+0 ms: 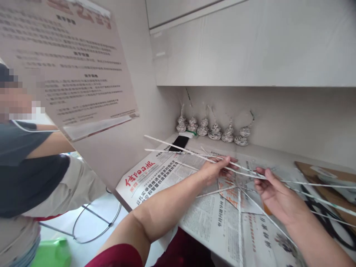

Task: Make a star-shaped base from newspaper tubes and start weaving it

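Observation:
Long, thin, white rolled-paper strips [239, 222] cross one another above the desk and fan out in several directions. My left hand [215, 170] is closed on some of them near their crossing, thumb on top and fingers partly hidden. To its right, my right hand [275, 191] pinches a strip between thumb and fingertips, palm turned inward. Strip ends reach left over the phone and right past the frame edge. Beneath both hands lie spread newspaper sheets [158, 178].
Several small gourd-shaped coiled-paper pieces [214, 131] line the back wall. A black phone [179, 143] lies before them. At right are a brown board [306, 168] and a black looped object [330, 222]. A partition [144, 107] separates a seated person [33, 167] at left.

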Tool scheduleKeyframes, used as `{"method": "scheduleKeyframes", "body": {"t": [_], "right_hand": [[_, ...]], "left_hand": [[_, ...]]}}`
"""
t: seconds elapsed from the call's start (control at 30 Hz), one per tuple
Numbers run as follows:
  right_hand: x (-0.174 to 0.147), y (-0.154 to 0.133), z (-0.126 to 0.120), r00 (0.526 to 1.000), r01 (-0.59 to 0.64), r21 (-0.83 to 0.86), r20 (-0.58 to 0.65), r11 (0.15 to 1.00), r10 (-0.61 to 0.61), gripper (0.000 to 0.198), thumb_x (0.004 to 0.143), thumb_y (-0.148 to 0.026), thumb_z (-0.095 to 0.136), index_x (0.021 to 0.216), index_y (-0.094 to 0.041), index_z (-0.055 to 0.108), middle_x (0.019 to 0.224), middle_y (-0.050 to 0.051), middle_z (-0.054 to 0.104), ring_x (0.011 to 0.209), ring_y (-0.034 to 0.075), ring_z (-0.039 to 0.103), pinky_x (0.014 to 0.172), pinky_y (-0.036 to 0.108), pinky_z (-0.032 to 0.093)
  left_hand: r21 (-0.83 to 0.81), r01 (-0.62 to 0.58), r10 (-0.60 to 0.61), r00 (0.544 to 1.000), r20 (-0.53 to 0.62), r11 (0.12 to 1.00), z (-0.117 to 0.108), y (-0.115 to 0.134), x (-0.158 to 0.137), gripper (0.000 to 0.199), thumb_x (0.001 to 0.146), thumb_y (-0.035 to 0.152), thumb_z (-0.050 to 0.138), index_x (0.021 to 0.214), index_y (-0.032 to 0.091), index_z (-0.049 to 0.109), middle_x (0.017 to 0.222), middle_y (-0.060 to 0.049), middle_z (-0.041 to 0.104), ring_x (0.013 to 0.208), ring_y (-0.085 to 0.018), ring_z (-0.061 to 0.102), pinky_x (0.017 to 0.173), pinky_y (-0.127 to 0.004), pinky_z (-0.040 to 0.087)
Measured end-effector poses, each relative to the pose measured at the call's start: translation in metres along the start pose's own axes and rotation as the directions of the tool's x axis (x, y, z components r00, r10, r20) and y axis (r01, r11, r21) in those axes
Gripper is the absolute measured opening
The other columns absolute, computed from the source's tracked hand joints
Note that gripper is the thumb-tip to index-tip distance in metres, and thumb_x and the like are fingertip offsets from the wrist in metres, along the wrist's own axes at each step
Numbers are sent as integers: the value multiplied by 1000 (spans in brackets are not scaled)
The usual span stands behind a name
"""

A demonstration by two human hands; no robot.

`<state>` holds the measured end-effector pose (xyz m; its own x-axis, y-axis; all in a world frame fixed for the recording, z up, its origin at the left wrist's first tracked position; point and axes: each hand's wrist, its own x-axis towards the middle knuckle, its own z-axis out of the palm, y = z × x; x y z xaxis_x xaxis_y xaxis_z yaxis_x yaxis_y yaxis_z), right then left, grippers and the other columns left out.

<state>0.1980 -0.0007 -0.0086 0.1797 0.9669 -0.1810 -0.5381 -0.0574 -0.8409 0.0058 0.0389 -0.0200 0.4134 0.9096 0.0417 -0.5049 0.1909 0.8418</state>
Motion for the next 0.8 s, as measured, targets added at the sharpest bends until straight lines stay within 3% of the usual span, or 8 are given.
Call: {"method": "scheduleKeyframes", "body": {"t": [0.13, 0.37, 0.57, 0.8], "right_hand": [[-3, -4, 3, 999, -16, 48, -40, 999, 18, 16, 70, -25, 83, 74, -18, 69, 76, -1, 71, 53, 10, 61, 44, 18, 53], [-1, -13, -2, 998, 44, 179, -41, 983, -37, 14, 84, -26, 73, 74, -17, 67, 69, 0, 70, 52, 8, 61, 47, 17, 53], [-2, -18, -7, 994, 107, 212, -16, 971, -106, 12, 81, -25, 77, 78, -17, 68, 72, 0, 70, 60, 8, 64, 56, 17, 55], [1, -25, -16, 972, 236, 212, -58, 948, -229, 16, 81, -31, 77, 85, -19, 68, 81, 0, 72, 67, 10, 67, 63, 20, 57]], "left_hand": [[-2, -15, 15, 996, -84, 1000, -1, 2, 0, 47, 75, 55, 76, 95, 12, 75, 79, -8, 71, 57, -10, 60, 56, -21, 48], [-60, -114, 97, 967, -233, 992, -4, 7, 0, 44, 77, 53, 75, 91, 12, 75, 71, -3, 64, 55, -6, 56, 50, -17, 45], [-88, -164, 118, 915, -385, 983, -4, 16, -1, 30, 83, 41, 73, 89, 11, 71, 67, -1, 62, 54, -7, 56, 47, -17, 45], [-74, -160, 109, 881, -460, 984, -7, 20, -1, 27, 96, 36, 54, 91, 13, 68, 67, -1, 63, 50, -8, 56, 45, -17, 45]]}}
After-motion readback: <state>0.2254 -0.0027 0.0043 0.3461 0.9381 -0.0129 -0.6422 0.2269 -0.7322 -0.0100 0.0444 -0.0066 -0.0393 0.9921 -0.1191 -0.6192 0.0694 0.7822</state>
